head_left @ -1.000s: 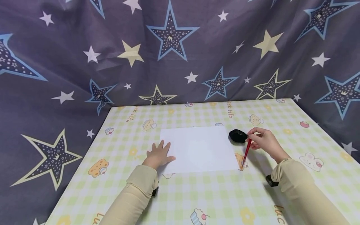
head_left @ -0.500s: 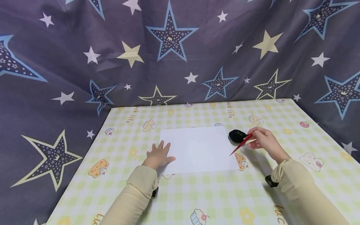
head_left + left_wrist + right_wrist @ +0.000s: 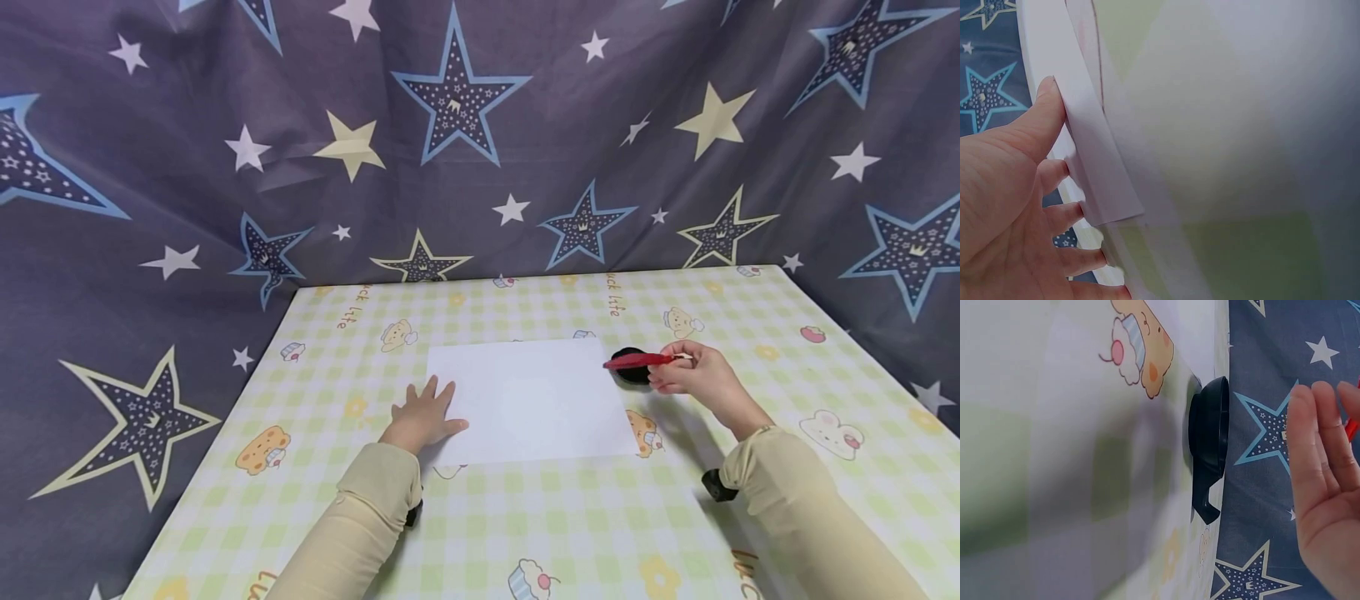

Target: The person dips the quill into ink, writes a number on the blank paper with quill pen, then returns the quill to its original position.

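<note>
A white sheet of paper lies flat on the table. My left hand rests on its left edge with spread fingers; in the left wrist view the thumb lies on the paper. Between thumb and fingers, my right hand pinches a slim red tapered stick, blurred, its exact kind unclear. That stick points left above a small black round dish with a short handle. Seen in the right wrist view, the black dish stands on the cloth, apart from my right hand.
A green-and-white checked tablecloth with cartoon prints covers the table. Behind and to the left hangs a dark curtain patterned with stars. A black wrist device sits under the right sleeve.
The red stick has swung up from pointing down toward the table to nearly level, its far end now pointing left across the black dish. My left hand and the paper stay put.
</note>
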`<state>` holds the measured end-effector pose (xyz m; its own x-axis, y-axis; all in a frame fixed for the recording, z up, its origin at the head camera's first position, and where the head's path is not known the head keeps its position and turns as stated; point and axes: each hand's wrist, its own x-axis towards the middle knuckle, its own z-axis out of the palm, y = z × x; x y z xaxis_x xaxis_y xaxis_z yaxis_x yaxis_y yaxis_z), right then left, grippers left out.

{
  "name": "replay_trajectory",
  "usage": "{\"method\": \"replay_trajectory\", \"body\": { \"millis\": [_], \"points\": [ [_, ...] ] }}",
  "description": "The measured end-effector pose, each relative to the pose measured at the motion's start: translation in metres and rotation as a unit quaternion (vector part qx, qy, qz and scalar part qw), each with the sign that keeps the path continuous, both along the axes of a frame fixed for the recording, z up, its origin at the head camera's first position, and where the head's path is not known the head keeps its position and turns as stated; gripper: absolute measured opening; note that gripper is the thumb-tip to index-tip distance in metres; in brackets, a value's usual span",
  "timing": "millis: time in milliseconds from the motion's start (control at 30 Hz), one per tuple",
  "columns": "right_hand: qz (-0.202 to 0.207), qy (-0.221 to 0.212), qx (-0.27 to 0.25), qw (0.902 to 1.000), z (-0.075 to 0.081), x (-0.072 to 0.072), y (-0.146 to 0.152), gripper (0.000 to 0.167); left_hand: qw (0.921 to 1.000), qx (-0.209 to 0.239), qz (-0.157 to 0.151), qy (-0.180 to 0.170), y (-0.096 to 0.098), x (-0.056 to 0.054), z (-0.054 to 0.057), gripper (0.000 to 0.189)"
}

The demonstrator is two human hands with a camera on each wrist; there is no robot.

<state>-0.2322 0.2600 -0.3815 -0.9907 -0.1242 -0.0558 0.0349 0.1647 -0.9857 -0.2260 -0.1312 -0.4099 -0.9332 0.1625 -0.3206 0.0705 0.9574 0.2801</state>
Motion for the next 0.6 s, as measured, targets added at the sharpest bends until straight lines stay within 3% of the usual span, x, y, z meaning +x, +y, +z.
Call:
{"method": "replay_trajectory", "body": {
  "millis": [600],
  "points": [
    [-0.002,0.045,-0.015,0.9989,-0.0026,0.0032,-0.0021,0.026,1.0000,-0.006,0.000,0.003,0.0008,-0.0008,0.0000,0.071]
  ]
}}
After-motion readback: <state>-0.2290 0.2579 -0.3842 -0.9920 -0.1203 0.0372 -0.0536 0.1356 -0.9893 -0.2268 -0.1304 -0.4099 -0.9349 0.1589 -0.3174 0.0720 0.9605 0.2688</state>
